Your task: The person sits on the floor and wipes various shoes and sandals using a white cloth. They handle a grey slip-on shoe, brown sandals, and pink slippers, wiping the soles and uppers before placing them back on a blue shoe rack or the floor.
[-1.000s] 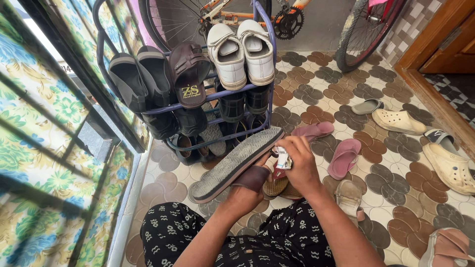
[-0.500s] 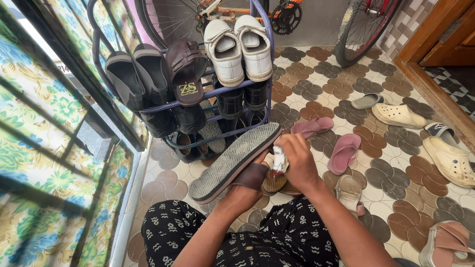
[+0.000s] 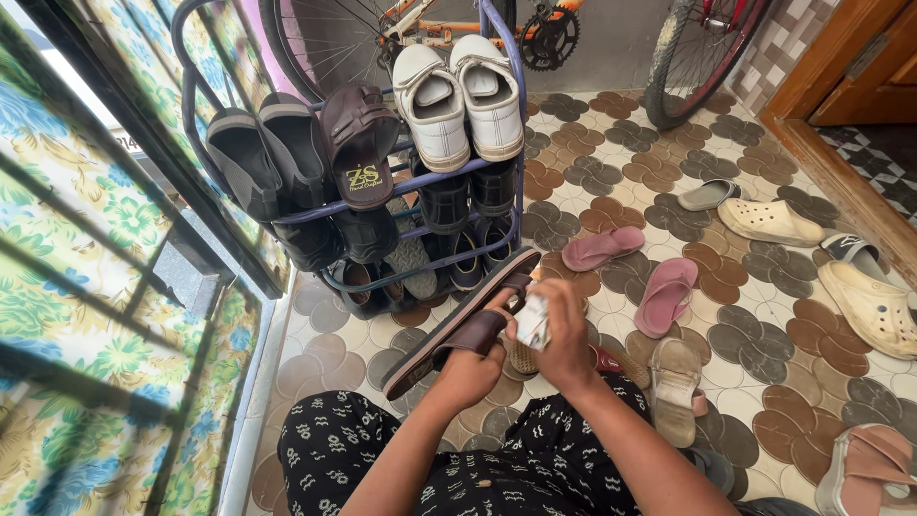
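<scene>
While left hand [image 3: 470, 368] grips brown sandal [image 3: 463, 323] edge-up, fingers curled round strap, right hand [image 3: 564, 339] pinches small white cloth [image 3: 533, 320] against it; shoe rack [image 3: 420, 182] just beyond.

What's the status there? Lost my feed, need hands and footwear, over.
Left hand grips brown sandal, tilted on edge. Right hand holds small white tube against it. Loose slippers scattered on floor around.

Ahead of the hands, the shoe rack [image 3: 382, 191] (packed on every tier) blocks the way. The window grille [image 3: 105, 287] walls off the left. Pink sandals [image 3: 630, 272] and cream clogs [image 3: 821, 258] litter the floor [image 3: 611, 153] to the right, with bare tile between them; bicycle wheels [image 3: 697, 57] close the far end.
</scene>
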